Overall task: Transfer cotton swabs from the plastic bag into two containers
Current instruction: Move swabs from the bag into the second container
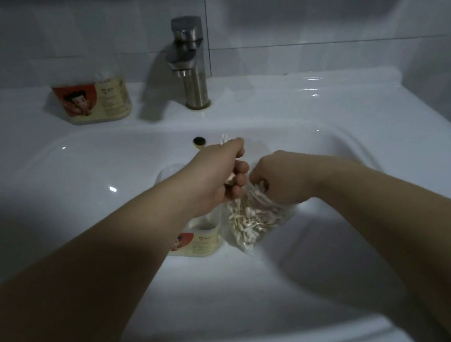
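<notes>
Left hand (219, 179) grasps a bundle of swabs (225, 142), long axis pointing away toward the faucet (190, 67). Right hand (283, 181) pinches the bag (251, 221) at its mouth; it hangs in the sink (77, 176) beside a container (201, 241).

Bare all the way here: left hand (219, 177), right hand (283, 181), both forearms (109, 266) uncovered to the frame's edge.

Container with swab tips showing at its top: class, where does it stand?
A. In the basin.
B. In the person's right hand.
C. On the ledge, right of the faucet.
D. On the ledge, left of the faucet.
D: that container stands on the sink ledge, left of the faucet; the other container stands down in the basin.
</notes>
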A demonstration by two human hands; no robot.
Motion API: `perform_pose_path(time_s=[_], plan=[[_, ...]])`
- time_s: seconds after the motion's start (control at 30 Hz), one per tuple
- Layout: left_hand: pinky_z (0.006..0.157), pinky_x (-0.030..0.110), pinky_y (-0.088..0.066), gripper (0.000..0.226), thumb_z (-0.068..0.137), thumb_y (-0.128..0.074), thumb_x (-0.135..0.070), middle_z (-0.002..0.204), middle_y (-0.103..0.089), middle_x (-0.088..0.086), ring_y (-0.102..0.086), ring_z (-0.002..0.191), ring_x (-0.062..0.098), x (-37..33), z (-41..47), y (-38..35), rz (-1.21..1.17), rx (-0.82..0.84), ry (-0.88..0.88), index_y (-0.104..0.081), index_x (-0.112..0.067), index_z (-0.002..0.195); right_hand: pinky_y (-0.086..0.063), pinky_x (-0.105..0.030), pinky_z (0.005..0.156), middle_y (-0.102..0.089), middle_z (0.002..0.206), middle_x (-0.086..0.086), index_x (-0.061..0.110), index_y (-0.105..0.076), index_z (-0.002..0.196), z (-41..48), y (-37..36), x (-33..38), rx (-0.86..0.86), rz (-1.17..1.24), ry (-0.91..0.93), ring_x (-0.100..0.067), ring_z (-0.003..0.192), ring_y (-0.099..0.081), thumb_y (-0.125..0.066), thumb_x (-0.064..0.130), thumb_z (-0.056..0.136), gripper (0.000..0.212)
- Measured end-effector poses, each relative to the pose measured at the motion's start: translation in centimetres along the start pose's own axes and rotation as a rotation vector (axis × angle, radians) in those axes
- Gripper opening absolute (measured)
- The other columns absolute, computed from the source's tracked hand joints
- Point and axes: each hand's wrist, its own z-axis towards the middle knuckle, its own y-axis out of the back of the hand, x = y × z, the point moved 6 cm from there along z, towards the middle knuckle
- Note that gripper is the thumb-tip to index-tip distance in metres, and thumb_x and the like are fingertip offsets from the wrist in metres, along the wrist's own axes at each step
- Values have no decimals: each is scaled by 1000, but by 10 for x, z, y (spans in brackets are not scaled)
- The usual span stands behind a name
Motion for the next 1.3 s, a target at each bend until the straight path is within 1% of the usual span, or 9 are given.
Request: perform_pose_path(time_s=[0.2,0.27,0.37,0.53,0.67,0.77,0.9,1.1,1.3], plan=[[48,25,-53,22,108,-42,-37,75,-76,7,-72,60,20,-5,-5,-5,15,79,-76,-50,-17,105,-41,-27,66,-57,69,12,32,-51,70,-5,15,-6,-100,54,15,-22,74,-58,-60,33,91,23],[48,27,-54,22,108,-42,-37,79,-77,9,-74,64,22,-7,-5,-4,32,77,-101,-50,-17,105,-42,-27,60,-58,66,11,30,-51,66,-5,19,-11,-115,64,-19,-21,71,-59,-60,23,88,24],[50,29,-55,21,108,-41,-34,77,-77,9,-75,67,24,-7,-5,-5,73,77,-127,-50,-15,105,-42,-25,57,-61,56,9,31,-55,62,-4,21,-18,-139,99,-78,-12,62,-61,-56,11,79,27],[53,32,-59,20,106,-40,-30,77,-76,11,-74,66,26,-7,-5,-6,142,61,-158,-52,-14,102,-39,-19,51,-66,52,13,36,-62,55,-3,24,-24,-153,172,-111,6,50,-59,-57,12,76,32],[52,30,-54,24,108,-41,-34,78,-76,9,-71,62,24,-10,-6,-9,235,62,-242,-51,-17,94,-49,-26,59,-65,66,7,29,-62,69,-2,10,-22,-31,109,-101,-8,64,-62,-63,18,75,13],[51,29,-52,26,108,-41,-37,74,-75,5,-70,60,22,-15,-7,-11,245,67,-306,-50,-19,91,-40,-22,53,-60,67,5,24,-55,67,0,-1,-13,33,51,-61,-10,63,-58,-57,24,82,16],[54,32,-52,27,108,-41,-37,69,-72,2,-70,59,21,-12,-7,-11,270,68,-292,-52,-18,92,-37,-24,52,-56,65,1,23,-50,64,4,-2,-4,22,8,-50,-13,60,-52,-55,17,82,20],[46,31,-53,27,107,-42,-40,82,-78,8,-76,65,31,-11,-8,-10,298,88,-273,-51,-19,93,-50,-24,57,-67,53,12,21,-66,61,-3,17,-16,-59,87,-129,-9,60,-66,-61,18,73,13],[64,36,-64,35,108,-39,-40,77,-78,7,-77,67,27,-8,-6,-8,566,52,-318,-59,-13,98,-51,-23,67,-54,40,27,32,-81,93,-7,20,-12,-41,40,-92,-4,63,-61,-63,17,83,25]])
